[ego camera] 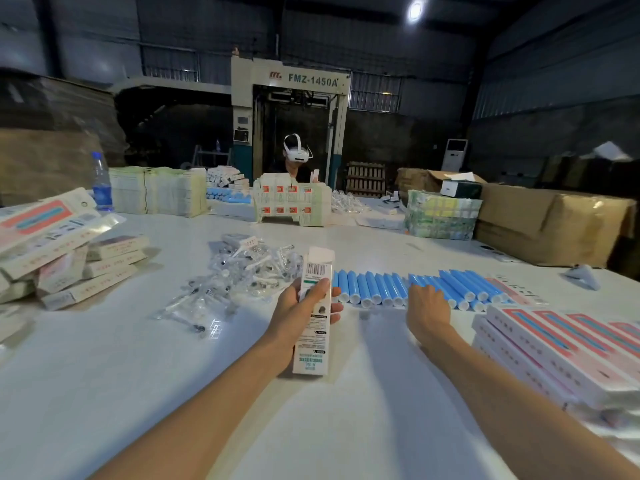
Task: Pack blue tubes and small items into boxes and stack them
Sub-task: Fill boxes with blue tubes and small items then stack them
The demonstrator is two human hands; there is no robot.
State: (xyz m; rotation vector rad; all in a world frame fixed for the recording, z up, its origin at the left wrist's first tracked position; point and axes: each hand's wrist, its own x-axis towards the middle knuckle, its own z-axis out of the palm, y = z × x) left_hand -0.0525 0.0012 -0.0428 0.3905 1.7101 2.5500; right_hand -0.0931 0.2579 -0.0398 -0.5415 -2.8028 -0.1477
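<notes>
I am looking down at my left hand [304,306], which is gripping a narrow white box [313,315] upright at the middle of the frame, its top flap standing open. My right hand [427,306] is resting fingers-down on the row of blue tubes [415,287] lying right of center; whether it is pinching one, I cannot tell. Small clear packets [239,275] are piled left of the box, and flat boxes [561,348] are stacked at the lower right.
</notes>
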